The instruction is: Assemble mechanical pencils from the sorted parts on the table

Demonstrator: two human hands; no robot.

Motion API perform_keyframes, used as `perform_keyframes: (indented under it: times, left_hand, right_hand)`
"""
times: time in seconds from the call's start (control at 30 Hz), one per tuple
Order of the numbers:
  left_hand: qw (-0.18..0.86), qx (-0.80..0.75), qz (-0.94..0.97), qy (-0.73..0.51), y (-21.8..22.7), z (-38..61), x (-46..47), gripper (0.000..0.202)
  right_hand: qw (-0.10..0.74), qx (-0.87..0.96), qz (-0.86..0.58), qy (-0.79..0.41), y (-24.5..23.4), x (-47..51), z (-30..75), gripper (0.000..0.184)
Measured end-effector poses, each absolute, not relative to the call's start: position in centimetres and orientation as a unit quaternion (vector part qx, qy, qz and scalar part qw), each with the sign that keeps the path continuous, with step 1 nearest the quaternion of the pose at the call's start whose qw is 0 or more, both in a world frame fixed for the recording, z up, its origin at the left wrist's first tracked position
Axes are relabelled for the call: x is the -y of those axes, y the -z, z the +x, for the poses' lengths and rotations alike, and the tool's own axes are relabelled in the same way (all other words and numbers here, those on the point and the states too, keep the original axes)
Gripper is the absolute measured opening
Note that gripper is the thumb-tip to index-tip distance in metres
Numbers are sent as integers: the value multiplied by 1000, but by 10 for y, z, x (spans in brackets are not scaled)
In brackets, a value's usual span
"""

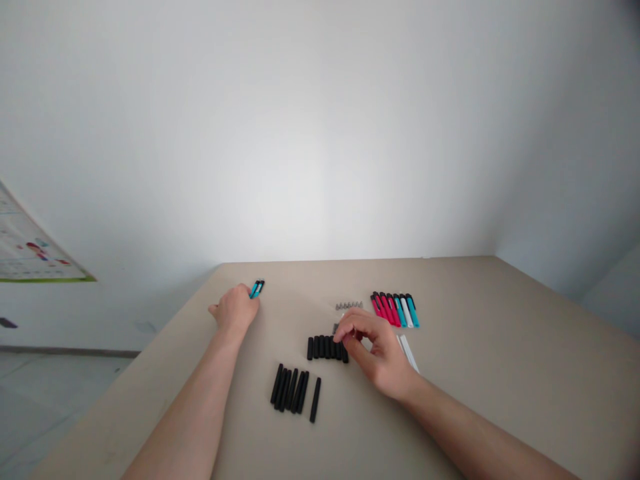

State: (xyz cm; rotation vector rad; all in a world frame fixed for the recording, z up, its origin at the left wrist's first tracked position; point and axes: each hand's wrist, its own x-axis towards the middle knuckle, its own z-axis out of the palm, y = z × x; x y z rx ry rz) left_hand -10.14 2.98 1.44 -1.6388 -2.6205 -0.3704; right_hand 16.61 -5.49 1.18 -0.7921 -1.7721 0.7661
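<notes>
My left hand is closed around teal pens whose tips stick out past my fingers, near the table's far left. My right hand hovers with fingers curled together over a row of short black caps; whether it pinches one of them I cannot make out. Closer to me lies a group of longer black barrels. A row of red, teal and white pens lies at the far right. Small grey tips sit in a line behind my right hand. White sticks lie beside my right wrist.
The beige table stands against a white wall. Its left edge drops to a grey floor. A poster hangs low on the wall at the left.
</notes>
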Motion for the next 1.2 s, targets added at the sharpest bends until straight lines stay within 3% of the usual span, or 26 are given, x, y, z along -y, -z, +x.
perform_keyframes:
  times: [0.5,1.2]
  left_hand:
    - [-33,869,-465,168,-17,-123,-37,30]
    - [-10,855,-505,118,-11,-116,-35,23]
  right_hand:
    - [503,736,-330,-309,-10,55,169,22]
    - [497,736,-335,-316,-10,53,167,22]
